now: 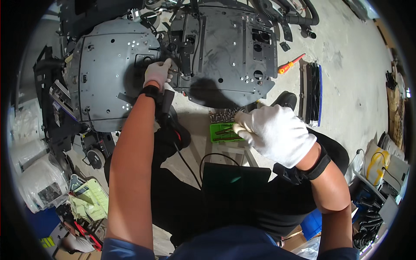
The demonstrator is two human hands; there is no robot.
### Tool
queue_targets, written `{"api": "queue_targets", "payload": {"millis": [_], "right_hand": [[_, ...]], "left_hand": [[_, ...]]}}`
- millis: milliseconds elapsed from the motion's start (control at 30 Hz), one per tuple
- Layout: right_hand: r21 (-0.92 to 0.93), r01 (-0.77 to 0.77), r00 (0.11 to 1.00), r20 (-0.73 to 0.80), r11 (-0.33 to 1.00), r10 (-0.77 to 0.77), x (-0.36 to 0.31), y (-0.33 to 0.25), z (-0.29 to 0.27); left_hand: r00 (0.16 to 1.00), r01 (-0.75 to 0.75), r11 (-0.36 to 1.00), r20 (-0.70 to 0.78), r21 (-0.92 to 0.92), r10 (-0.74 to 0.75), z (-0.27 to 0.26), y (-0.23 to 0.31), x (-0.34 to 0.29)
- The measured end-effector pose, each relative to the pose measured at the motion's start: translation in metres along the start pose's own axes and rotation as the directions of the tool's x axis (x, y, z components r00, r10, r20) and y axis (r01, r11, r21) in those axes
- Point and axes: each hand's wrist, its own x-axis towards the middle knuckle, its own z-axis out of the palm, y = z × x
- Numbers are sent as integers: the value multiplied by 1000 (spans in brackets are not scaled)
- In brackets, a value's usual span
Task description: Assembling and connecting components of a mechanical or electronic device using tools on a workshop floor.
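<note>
My left hand, in a pale glove, is closed at the gap between two dark grey metal plates. A thin dark piece shows beside its fingers, but I cannot make out what they grip. The left plate lies partly under that arm; the larger right plate has holes and several screws. My right hand, in a white glove, is above the floor with its fingers curled together. Whatever it may hold is hidden. Close to its fingertips are a green tray with thin metal pieces and a pile of screws.
An orange-handled screwdriver lies on the floor right of the plates. Beyond my right hand stands a dark slatted part with a blue edge. Black hoses curve at the far side. Wrapped packages are at the left.
</note>
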Motion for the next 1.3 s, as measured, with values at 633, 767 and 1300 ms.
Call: {"api": "queue_targets", "payload": {"millis": [633,767,1300], "right_hand": [[-9,-15,1000,-7,1000,15,1,-2,4],[-14,9,1000,-21,1000,-10,-1,0,4],[-3,-4,999,-49,1000,3,-6,3,6]], "left_hand": [[989,-113,979,79,-168,128,-1,-10,-18],[994,-77,955,53,-286,96,2,-6,-14],[943,-236,856,-105,460,316,-5,-17,-3]]}}
